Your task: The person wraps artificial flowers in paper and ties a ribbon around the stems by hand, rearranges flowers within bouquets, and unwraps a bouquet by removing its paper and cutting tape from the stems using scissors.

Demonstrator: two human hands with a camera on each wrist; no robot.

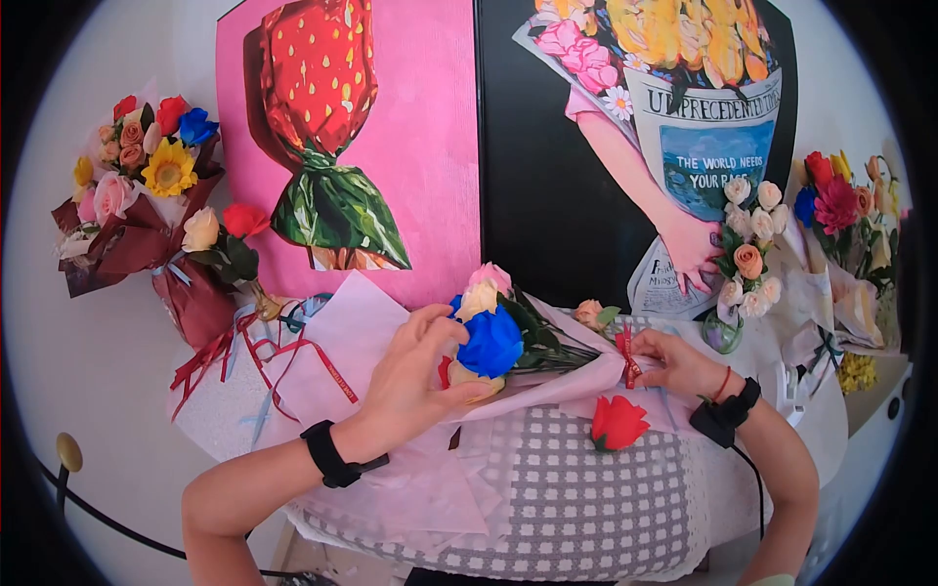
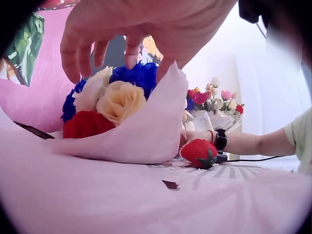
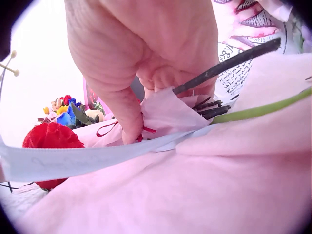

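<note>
A bouquet in pale pink wrapping paper (image 1: 552,389) lies across the table, its flower heads to the left. Over a blue rose (image 1: 491,344) and cream roses (image 2: 119,102) my left hand (image 1: 415,376) arches with spread fingers, the thumb by the paper's edge. My right hand (image 1: 679,363) pinches the gathered neck of the bouquet, where a red ribbon (image 1: 628,359) is tied. Dark cut stems (image 3: 234,63) and a green stem (image 3: 263,111) stick out past that hand. A light blue ribbon (image 3: 92,158) passes below it in the right wrist view.
A loose red rose (image 1: 618,423) lies on the checked cloth (image 1: 596,498) in front of the bouquet. Finished bouquets stand at left (image 1: 147,215) and right. White roses in a glass vase (image 1: 721,332) stand behind my right hand. Red ribbons (image 1: 283,361) and paper sheets lie left.
</note>
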